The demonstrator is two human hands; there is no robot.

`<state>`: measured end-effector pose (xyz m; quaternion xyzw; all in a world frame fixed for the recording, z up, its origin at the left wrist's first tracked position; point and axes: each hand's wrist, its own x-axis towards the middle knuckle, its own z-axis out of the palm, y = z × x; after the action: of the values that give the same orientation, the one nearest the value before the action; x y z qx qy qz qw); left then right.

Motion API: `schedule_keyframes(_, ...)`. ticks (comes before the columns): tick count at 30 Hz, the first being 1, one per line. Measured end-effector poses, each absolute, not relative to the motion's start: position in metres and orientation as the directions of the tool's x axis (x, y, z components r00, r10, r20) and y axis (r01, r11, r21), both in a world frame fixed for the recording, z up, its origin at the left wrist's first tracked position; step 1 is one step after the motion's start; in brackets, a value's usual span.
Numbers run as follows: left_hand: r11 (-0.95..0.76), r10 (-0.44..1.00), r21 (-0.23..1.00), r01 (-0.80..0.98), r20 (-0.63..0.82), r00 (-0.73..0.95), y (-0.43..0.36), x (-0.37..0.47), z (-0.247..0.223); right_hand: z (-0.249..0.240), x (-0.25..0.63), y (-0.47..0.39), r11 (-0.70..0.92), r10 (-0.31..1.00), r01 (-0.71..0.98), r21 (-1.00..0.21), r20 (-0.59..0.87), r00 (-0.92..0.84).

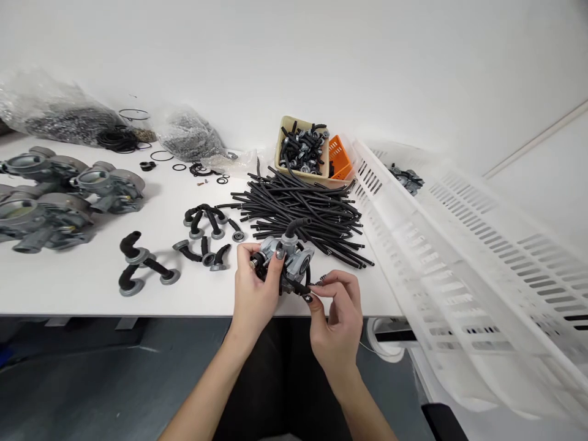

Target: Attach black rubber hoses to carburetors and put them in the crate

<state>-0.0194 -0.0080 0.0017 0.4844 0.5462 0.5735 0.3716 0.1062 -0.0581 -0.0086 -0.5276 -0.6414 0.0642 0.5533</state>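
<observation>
"Held where, and how?"

"On the near side of the pile of thin black rubber tubes (298,205): a silver-grey metal carburetor (298,254) with a bent black hose (299,223) on top. Clamped by the left hand (260,275), with thumb pressed against the body, probably to keep it steady. Resting on the white desk (193,299) or lifted clear of it? Cannot tell."

"And by the right hand (337,309)?"

"Pinched, thumb and fingertips together, on a short black rubber tube (296,286) low on the carburetor, probably for fine control. Too small to tell of anything else between the fingertips."

"Set around the pile?"

"Just left, loose black elbow hoses (222,255) with round grey metal caps, perhaps spread for easy picking. Farther left, more grey metal carburetors (122,182), grouped apart, likely to leave working room. Just behind, a cream plastic bin (278,153) full of similar hoses, beside an orange slotted basket (340,160). To the right, white slotted plastic crates (395,233), presumably within arm's reach."
</observation>
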Motion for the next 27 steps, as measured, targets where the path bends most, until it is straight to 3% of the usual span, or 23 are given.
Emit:
schedule_keyframes(9,-0.143,0.944,0.983,0.112,0.17,-0.284,-0.007,-0.019,-0.001,-0.008,0.112,-0.049,0.493,0.749,0.581,-0.647,0.656,0.095)
schedule_keyframes(12,-0.143,0.938,0.985,0.098,0.167,-0.305,-0.006,-0.019,-0.002,-0.011,0.111,-0.05,0.494,0.741,0.537,-0.684,0.654,0.152)
schedule_keyframes(15,-0.137,0.938,0.988,0.075,0.154,-0.311,-0.006,-0.019,-0.001,-0.012,0.108,-0.049,0.458,0.817,0.313,-0.832,0.533,0.219)
schedule_keyframes(19,-0.141,0.947,0.988,0.068,0.155,-0.283,-0.007,-0.018,0.002,-0.008,0.103,-0.04,0.311,0.946,-0.03,-0.95,0.306,0.108)
schedule_keyframes(27,-0.141,0.952,0.989,0.038,0.146,-0.27,-0.004,-0.021,0.0,0.005,0.109,-0.036,0.196,0.979,-0.008,-0.981,0.195,0.055)
